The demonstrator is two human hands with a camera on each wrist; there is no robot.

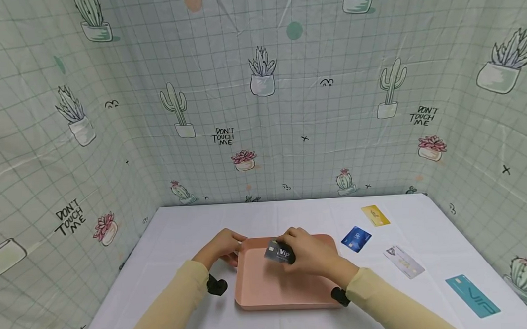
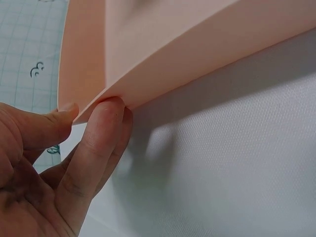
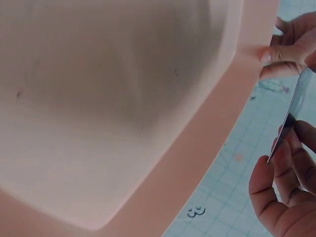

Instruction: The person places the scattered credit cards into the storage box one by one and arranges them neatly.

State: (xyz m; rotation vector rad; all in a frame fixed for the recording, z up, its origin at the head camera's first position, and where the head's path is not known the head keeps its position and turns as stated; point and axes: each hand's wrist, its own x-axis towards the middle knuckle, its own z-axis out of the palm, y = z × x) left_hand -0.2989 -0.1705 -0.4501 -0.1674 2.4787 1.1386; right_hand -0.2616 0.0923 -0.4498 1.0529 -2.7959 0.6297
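A pink rectangular tray (image 1: pixel 257 284) lies on the white-covered table. At its far left corner my left hand (image 1: pixel 222 246) pinches the rim; in the left wrist view the thumb (image 2: pixel 47 129) touches the inner side and the fingers press the outer wall (image 2: pixel 197 64). Over the tray, my right hand (image 1: pixel 310 254) holds a dark grey card (image 1: pixel 273 251) marked "VIP". The right wrist view catches that card (image 3: pixel 292 106) nearly edge-on between the fingers of the right hand (image 3: pixel 286 192), beyond the tray's rim.
Right of the tray lie several cards: a yellow card (image 1: pixel 375 216), a blue card (image 1: pixel 356 239), a silver card (image 1: pixel 404 262) and a teal VIP card (image 1: pixel 472 295). Cactus-print cloth (image 1: pixel 287 113) hangs behind the table and at both sides.
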